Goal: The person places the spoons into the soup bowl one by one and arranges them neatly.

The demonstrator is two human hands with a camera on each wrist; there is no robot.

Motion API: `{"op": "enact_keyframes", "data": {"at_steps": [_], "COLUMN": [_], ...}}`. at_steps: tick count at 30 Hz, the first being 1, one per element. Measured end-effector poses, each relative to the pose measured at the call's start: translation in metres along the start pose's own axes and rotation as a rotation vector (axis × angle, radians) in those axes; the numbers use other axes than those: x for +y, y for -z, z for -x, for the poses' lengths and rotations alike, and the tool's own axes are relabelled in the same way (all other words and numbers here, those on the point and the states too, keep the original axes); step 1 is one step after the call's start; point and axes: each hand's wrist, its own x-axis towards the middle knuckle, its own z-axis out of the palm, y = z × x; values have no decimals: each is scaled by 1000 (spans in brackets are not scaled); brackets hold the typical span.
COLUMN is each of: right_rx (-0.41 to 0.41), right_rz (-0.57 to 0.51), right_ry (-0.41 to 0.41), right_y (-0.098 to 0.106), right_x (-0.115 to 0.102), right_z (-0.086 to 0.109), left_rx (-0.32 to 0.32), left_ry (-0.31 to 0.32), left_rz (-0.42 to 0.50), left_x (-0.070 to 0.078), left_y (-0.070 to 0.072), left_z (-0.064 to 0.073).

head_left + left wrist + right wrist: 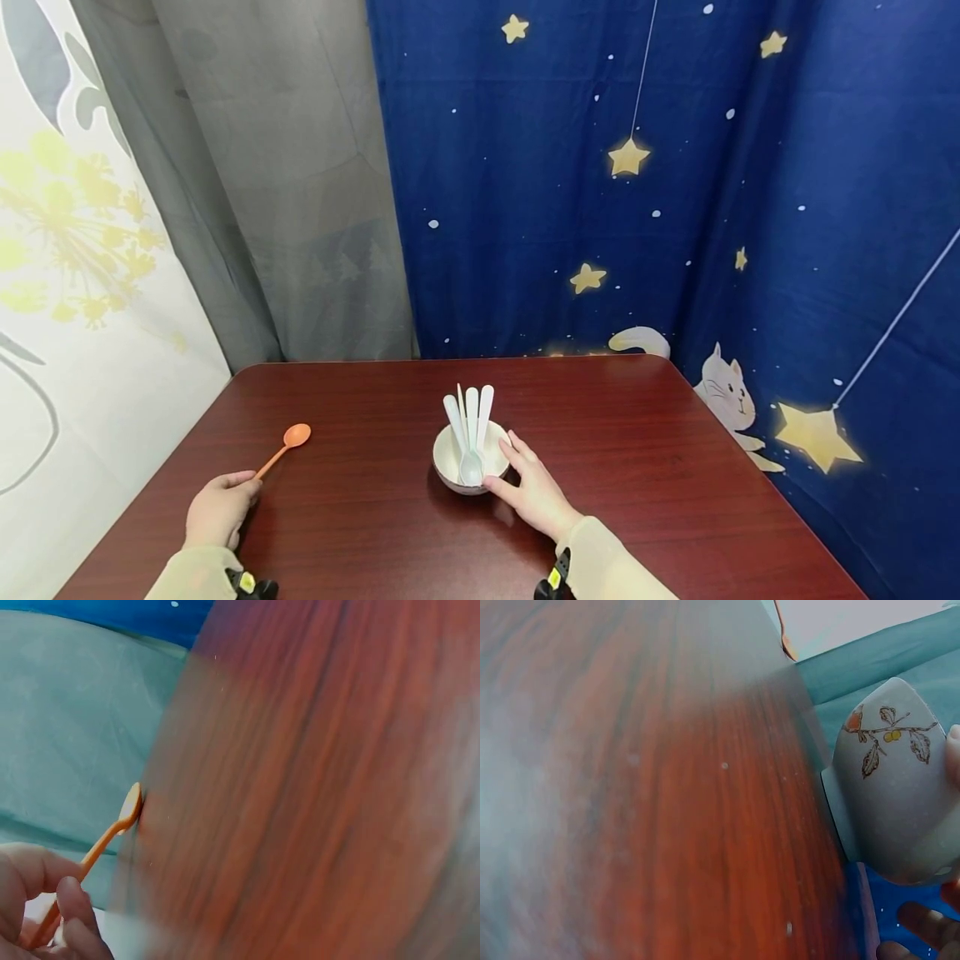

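My left hand [220, 510] pinches an orange spoon [272, 461] by the end of its handle, at the left of the table. The spoon's head points away and to the right; in the left wrist view the handle runs between thumb and fingers. Near the table's middle stands a white bowl [444, 461] with several pale utensils [471, 417] leaning in it, one with its spoon head low at the front. My right hand [536, 493] holds the bowl's right side, thumb at the front rim and fingers farther round. A leaf-and-branch pattern decorates its outside in the right wrist view.
The dark red wooden table [360, 533] has rounded far corners. Behind it hang a grey curtain [300, 208] and a blue star-patterned curtain [525, 208]. A white patterned cloth [97, 375] hangs along the left side.
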Motion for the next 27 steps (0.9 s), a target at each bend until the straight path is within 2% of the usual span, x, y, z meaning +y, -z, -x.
{"op": "enact_keyframes", "data": {"at_steps": [4,10,18,22,27], "right_rx": [1,4,8,7,5], "right_rz": [-1,-7,0,-6,-13], "right_ry": [1,2,4,0,-8], "right_y": [0,0,-1,-1,-1], "right_x": [0,-1,0,-1,-1], "right_z": [0,0,0,0,0], "left_rx": [63,141,192,205,206], "left_ry": [64,139,187,229,245], "left_rz": [162,485,823,949,1026], "left_x": [-1,1,4,4,3], "left_y": [-3,-7,-11,-11,-11], "left_z": [2,5,5,4,3]}}
